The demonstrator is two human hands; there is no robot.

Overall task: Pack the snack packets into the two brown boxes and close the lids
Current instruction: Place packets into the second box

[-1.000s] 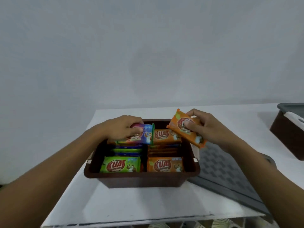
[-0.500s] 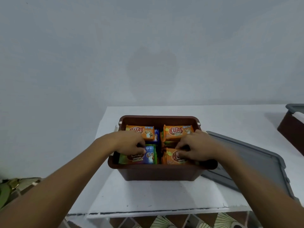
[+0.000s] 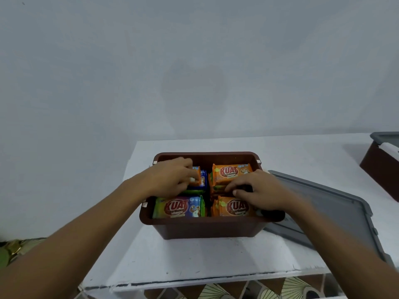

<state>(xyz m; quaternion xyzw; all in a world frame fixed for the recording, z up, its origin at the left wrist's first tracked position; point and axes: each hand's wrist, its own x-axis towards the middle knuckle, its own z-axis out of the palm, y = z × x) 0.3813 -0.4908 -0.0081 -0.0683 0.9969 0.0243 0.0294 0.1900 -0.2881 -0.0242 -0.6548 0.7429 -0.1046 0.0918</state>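
Grey lid (image 3: 323, 203) lies right of our brown box (image 3: 205, 225), nearest our right hand (image 3: 263, 195), its grip on packets (image 3: 179, 208) unclear; left hand (image 3: 170, 178) pinches one.

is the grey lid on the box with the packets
No, the lid lies on the table to the right of the open box.

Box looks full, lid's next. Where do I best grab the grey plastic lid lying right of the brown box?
Take the grey plastic lid by the raised rim of its right edge, from the right: it lies flat, and the brown plastic box blocks its left side.
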